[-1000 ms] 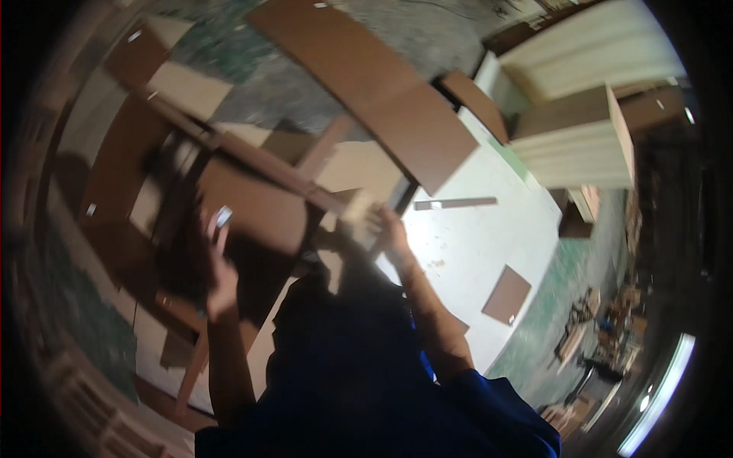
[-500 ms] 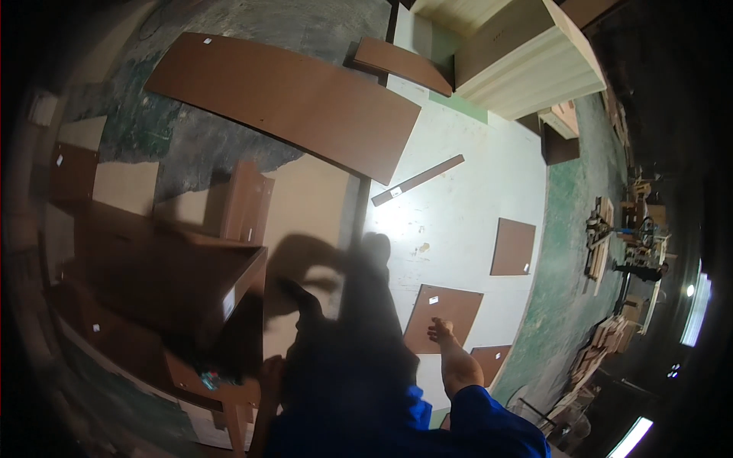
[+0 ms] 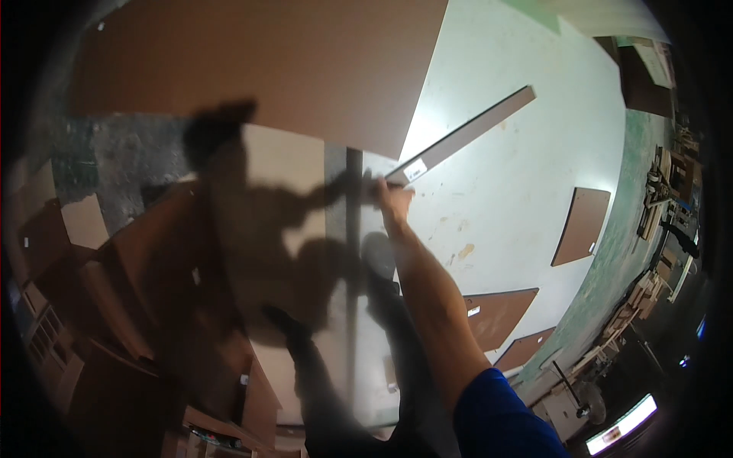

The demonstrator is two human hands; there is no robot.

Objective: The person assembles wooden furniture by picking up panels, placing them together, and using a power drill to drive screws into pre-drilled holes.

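A long, narrow brown board (image 3: 477,130) with a white label near its close end lies slantwise on the white sheet (image 3: 511,206). My right hand (image 3: 395,200) is closed around that labelled end, my bare forearm stretched forward from a blue sleeve. The strip's other end points away to the upper right. Just beyond my fingers is the corner of a large brown panel (image 3: 275,69). My left hand is out of the picture.
Smaller brown panels (image 3: 584,225) (image 3: 504,317) lie flat on the right. At the lower left stand shadowed brown furniture parts (image 3: 168,298). A tan sheet (image 3: 286,160) covers floor near my legs. Stacked timber (image 3: 634,305) and a fan (image 3: 592,401) are farther right.
I have bent forward, so the strip and large panel look closer. My right hand has moved from above a square panel to the strip's end. My left hand has left the view.
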